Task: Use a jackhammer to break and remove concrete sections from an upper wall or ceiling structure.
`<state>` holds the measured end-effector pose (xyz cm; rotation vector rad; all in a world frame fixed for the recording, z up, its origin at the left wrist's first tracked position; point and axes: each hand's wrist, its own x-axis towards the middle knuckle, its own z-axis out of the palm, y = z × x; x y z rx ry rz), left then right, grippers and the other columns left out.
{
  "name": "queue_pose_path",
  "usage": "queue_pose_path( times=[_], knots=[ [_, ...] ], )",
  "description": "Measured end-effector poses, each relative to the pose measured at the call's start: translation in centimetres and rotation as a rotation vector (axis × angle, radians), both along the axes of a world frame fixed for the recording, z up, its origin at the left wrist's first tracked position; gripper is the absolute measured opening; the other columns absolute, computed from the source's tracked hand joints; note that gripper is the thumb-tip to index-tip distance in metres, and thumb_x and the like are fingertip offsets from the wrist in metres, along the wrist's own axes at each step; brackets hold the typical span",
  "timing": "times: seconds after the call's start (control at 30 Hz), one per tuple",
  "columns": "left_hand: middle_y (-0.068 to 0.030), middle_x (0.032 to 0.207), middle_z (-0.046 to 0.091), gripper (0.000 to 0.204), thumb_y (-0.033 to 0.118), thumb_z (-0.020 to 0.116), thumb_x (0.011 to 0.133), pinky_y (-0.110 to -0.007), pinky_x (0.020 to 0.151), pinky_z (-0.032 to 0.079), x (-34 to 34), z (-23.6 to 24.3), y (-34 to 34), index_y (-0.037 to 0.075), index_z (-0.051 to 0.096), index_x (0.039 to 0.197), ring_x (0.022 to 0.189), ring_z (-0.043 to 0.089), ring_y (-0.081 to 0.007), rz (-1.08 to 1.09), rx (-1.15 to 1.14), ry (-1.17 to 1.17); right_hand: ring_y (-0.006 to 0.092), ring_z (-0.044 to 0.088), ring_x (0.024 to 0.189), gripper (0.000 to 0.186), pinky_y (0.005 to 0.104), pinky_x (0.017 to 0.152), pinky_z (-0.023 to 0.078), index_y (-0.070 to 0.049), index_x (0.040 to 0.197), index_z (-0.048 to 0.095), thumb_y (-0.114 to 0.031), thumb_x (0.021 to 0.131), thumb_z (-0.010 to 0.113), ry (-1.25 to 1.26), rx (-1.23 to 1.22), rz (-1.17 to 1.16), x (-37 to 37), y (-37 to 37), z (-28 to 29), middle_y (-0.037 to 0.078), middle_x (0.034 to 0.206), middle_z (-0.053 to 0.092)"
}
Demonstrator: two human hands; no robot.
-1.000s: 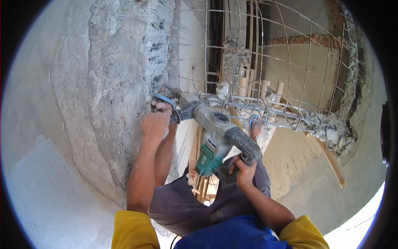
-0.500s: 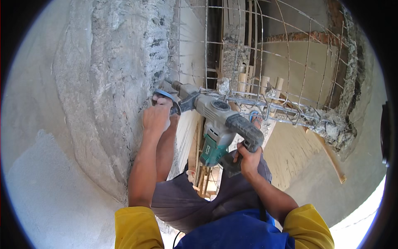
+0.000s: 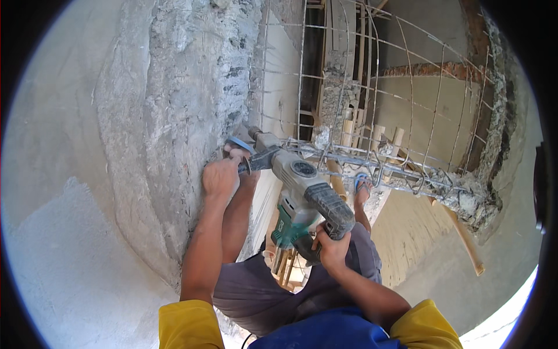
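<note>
A grey and green demolition hammer (image 3: 290, 168) lies slantwise in front of me, its front end toward the broken concrete column face (image 3: 192, 87). My left hand (image 3: 221, 174) is closed around the black side handle (image 3: 258, 161) near the front of the tool. My right hand (image 3: 334, 247) grips the black rear handle (image 3: 331, 209), fingers wrapped around it. The bit's tip and its contact with the concrete cannot be made out. Just past my left knuckles shows a blue curved edge (image 3: 239, 144), partly hidden.
Bare steel bars (image 3: 401, 93) form an open grid ahead and to the right. A rebar-reinforced concrete ledge (image 3: 401, 166) crosses below it. My sandalled foot (image 3: 362, 185) is near this ledge. Wooden poles (image 3: 346, 131) stand behind; another pole (image 3: 465, 244) slants at the right.
The hammer's rear end and my right hand have swung left and toward me. My left hand stays on the side handle. The whole view has shifted slightly.
</note>
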<state>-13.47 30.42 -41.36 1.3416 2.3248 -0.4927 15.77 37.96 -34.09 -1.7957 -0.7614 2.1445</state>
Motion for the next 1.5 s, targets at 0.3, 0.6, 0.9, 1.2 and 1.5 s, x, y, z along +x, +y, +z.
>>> queue_pose_path(
  times=[0.3,0.6,0.9,1.2,1.5],
  knots=[
    [-0.0075,0.065,0.064,0.011,0.010,0.052,0.079,-0.039,0.058,0.050,0.2,0.4,0.3,0.014,0.059,0.086,0.063,0.064,-0.0267,-0.113,-0.015,0.026,0.0085,0.049,0.044,0.006,0.0253,0.042,0.037,-0.001,0.078,0.056,-0.003,0.080,0.061,-0.014,0.035,0.066,-1.1,1.3,-0.5,0.001,0.060,0.054],
    [-0.0069,0.063,0.060,0.023,0.008,0.055,0.076,-0.041,0.065,0.047,-0.9,-2.0,-1.1,0.022,0.060,0.093,0.067,0.061,-0.0261,-0.139,0.101,0.056,0.0100,0.050,0.042,0.010,0.0260,0.042,0.038,-0.001,0.078,0.056,-0.006,0.080,0.064,-0.041,0.004,0.064,-2.4,2.1,-0.8,0.002,0.057,0.054],
    [-0.0086,0.066,0.064,0.009,0.011,0.053,0.078,-0.038,0.070,0.047,-1.2,-3.9,-0.9,0.011,0.061,0.081,0.071,0.062,-0.0239,-0.139,0.161,0.018,0.0104,0.049,0.042,0.012,0.0264,0.040,0.038,-0.001,0.079,0.053,-0.006,0.079,0.065,-0.119,0.007,0.133,-3.1,3.0,-2.3,0.003,0.057,0.053],
    [-0.0135,0.083,0.065,0.018,0.009,0.055,0.076,-0.044,0.068,0.051,-2.4,-1.2,3.2,0.012,0.065,0.091,0.078,0.066,-0.0313,0.062,-0.178,-0.134,0.0126,0.048,0.042,0.012,0.0267,0.040,0.039,0.003,0.085,0.054,-0.003,0.079,0.063,0.031,-0.034,0.133,-4.0,6.8,-2.0,0.006,0.061,0.054],
    [-0.0199,0.091,0.066,0.019,0.008,0.057,0.076,-0.043,0.061,0.054,3.7,3.7,6.5,0.010,0.065,0.094,0.071,0.067,-0.0331,-0.107,-0.159,-0.114,0.0167,0.052,0.043,0.014,0.0281,0.041,0.042,0.007,0.086,0.056,-0.004,0.079,0.061,-0.066,-0.042,-0.058,5.3,5.3,1.0,0.010,0.063,0.056]
  ],
)
